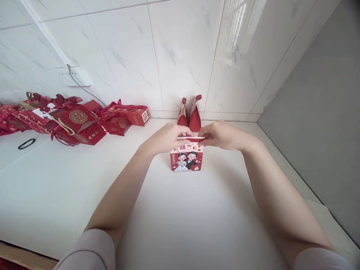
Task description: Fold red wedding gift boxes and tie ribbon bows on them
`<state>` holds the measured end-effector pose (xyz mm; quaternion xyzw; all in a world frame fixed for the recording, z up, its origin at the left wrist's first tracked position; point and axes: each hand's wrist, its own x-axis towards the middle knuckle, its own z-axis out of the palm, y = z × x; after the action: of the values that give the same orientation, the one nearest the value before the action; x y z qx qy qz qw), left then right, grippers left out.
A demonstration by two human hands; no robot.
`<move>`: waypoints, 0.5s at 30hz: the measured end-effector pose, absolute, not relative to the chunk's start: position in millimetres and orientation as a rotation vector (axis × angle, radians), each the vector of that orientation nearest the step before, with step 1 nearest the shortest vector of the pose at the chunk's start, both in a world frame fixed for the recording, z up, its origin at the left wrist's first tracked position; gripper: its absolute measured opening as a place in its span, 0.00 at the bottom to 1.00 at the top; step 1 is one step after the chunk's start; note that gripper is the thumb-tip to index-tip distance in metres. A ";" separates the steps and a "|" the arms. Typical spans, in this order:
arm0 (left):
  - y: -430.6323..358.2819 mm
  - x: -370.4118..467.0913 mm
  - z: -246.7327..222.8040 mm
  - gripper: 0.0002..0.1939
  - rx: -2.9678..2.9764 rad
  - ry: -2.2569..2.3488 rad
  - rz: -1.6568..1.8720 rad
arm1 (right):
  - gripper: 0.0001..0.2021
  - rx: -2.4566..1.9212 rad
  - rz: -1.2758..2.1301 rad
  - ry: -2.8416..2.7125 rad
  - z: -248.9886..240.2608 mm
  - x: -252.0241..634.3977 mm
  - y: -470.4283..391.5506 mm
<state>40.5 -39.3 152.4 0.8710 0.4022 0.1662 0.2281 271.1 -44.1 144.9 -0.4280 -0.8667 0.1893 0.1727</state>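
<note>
A small red and white gift box point(186, 160) with a cartoon bride and groom on its front stands upright on the white table point(168, 225). My left hand point(172, 138) pinches the left end of the box's top edge between thumb and fingers. At the right end of that same edge, my right hand point(218, 135) grips with its fingers bent in. The top of the box looks pressed together between both hands. Just behind it, against the wall, stand two red boxes point(195, 116) with pointed tops, partly hidden by my hands.
Several red gift boxes point(80, 118) with ribbons and rope handles lie in a row along the wall at the left. A black loop point(26, 143) lies in front of them. A cable runs from the wall socket point(73, 77). A grey panel point(317, 112) borders the right side.
</note>
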 end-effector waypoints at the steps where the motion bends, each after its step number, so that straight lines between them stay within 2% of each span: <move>1: -38.9 41.3 151.2 0.15 2.396 1.107 0.452 | 0.05 -1.211 0.558 -2.462 145.1 271.5 -43.9; 10: -37.8 42.3 151.0 0.14 2.402 1.064 0.441 | 0.06 -1.199 0.609 -2.479 145.8 273.4 -44.2; 15: -39.0 46.4 150.7 0.12 2.442 1.101 0.441 | 0.11 -1.160 0.575 -2.492 144.6 270.2 -44.1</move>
<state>46.4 -39.0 150.7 0.8792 0.3962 0.1587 0.2118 270.2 -44.1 144.6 -0.4073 -0.8751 0.2019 0.1660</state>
